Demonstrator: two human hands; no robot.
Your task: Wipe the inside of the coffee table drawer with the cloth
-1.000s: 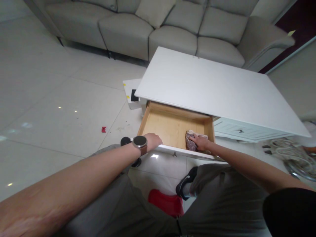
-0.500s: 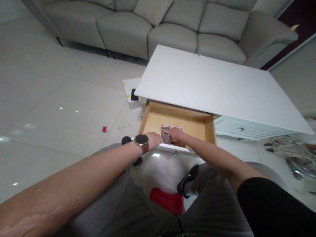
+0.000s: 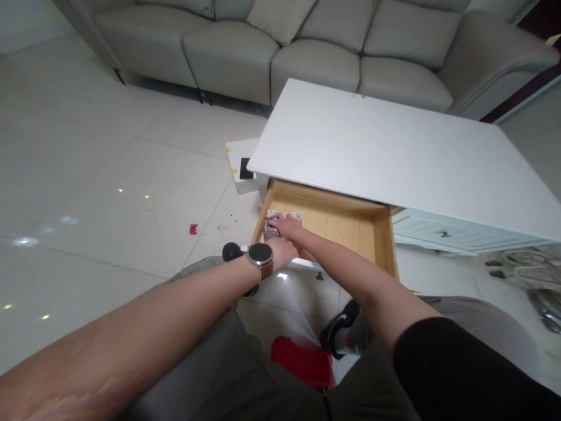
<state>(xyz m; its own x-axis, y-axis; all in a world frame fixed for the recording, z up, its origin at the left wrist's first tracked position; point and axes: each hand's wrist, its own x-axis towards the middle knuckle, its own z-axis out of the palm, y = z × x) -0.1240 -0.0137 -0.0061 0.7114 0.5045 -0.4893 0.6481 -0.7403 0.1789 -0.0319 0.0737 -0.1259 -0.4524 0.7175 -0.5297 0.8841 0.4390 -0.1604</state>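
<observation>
A wooden drawer [image 3: 350, 228] stands pulled out of a white coffee table [image 3: 394, 152]. My right hand [image 3: 287, 225] presses flat on a crumpled purplish cloth [image 3: 274, 219] in the drawer's left front corner. My left hand [image 3: 284, 252], with a round watch [image 3: 260, 255] on its wrist, rests on the drawer's white front edge, fingers curled over it. The two hands lie close together.
A grey sectional sofa [image 3: 307, 52] runs along the back. A white box [image 3: 241, 166] sits on the tiled floor by the table's left end. A red object [image 3: 302, 362] lies by my black shoe [image 3: 339, 330]. Cables and metal things [image 3: 526, 275] lie at right.
My right hand has slid the cloth across the drawer bottom from the right front corner to the left front corner. My left hand has stayed on the drawer front.
</observation>
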